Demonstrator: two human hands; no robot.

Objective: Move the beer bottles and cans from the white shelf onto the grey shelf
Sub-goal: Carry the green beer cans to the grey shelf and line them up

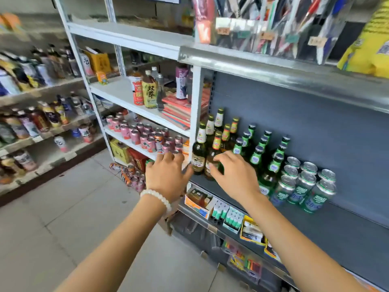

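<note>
Your right hand (233, 175) reaches onto the grey shelf (336, 224), its fingers (216, 172) curled round the lower part of a brown bottle (212, 157) at the front of the shelf. That bottle stands upright, touching another brown bottle (199, 152) just left of it, beside the white post (196, 102).

Your left hand (166, 178), a bead bracelet (156, 197) on its wrist, hangs in front of the white shelf (126, 95) with fingers spread and relaxed, gripping nothing. Its fingertips lie near the pink cans (147, 138) crowded on the lower white level; you cannot tell whether they touch.

More brown bottles with yellow and red neck labels stand behind the gripped one. To their right stands a group of green bottles (263, 152), and further right a cluster of green cans (303, 186), all upright on the grey shelf. On the white shelf above the cans stand tea bottles (149, 91) beside a stack of red books (179, 112). Below the grey shelf sit small boxes (223, 213) of goods.
</note>
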